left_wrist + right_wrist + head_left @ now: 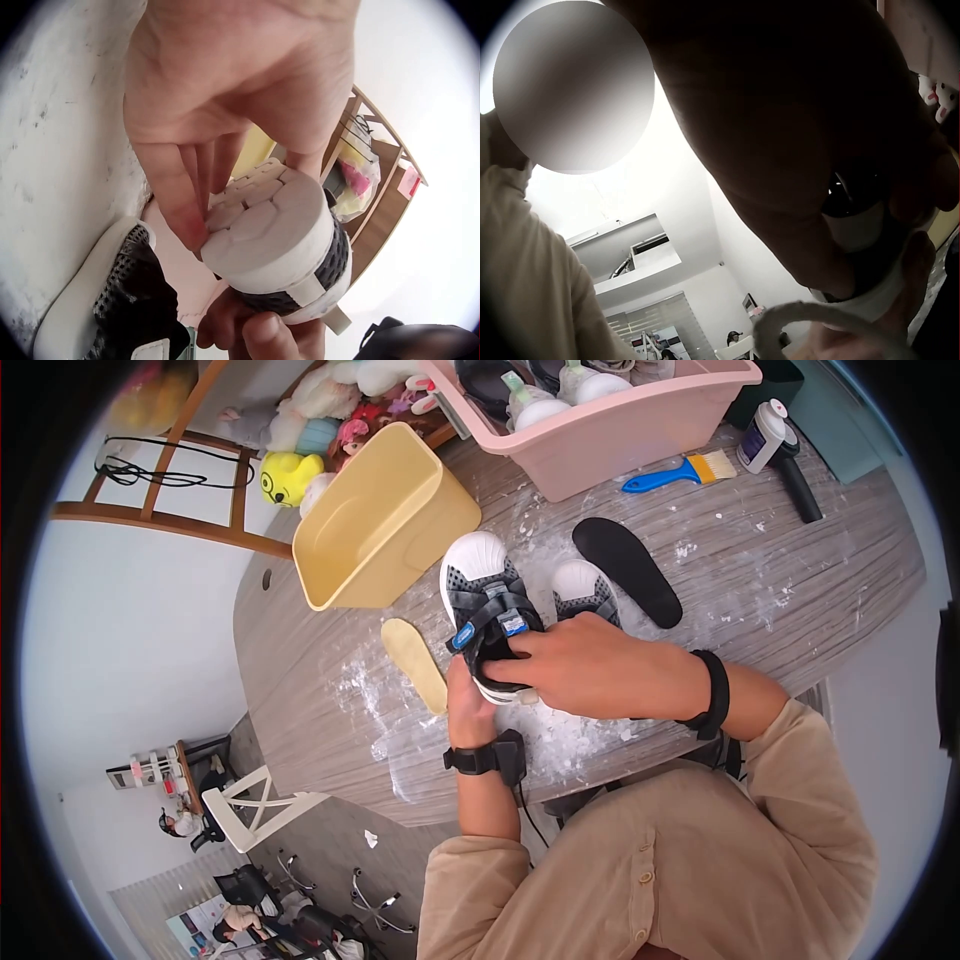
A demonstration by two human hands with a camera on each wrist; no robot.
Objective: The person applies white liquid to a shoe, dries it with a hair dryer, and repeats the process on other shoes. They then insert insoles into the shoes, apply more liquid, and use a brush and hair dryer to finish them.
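A sneaker (478, 558) with dark mesh, crossing straps, blue labels and a white toe cap is held above the table, toe pointing away. My left hand (468, 705) grips it from below; in the left wrist view its fingers lie along the patterned white sole (270, 225). At the shoe's opening, my right hand (595, 665) pinches the heel collar with some fingers reaching inside; the fingertips inside are hidden. The matching sneaker (580, 582) stands just beyond the right hand, partly covered by it. A beige insole (415, 665) lies left of the held shoe, a black insole (628, 572) to its right.
White powder marks the wooden table (300, 690). A yellow bin (400, 540) stands at the back left, a pink bin (630, 435) with shoes at the back. A blue-handled brush (680, 472), a white bottle (763, 435) and a black-handled tool (798, 485) lie at the right.
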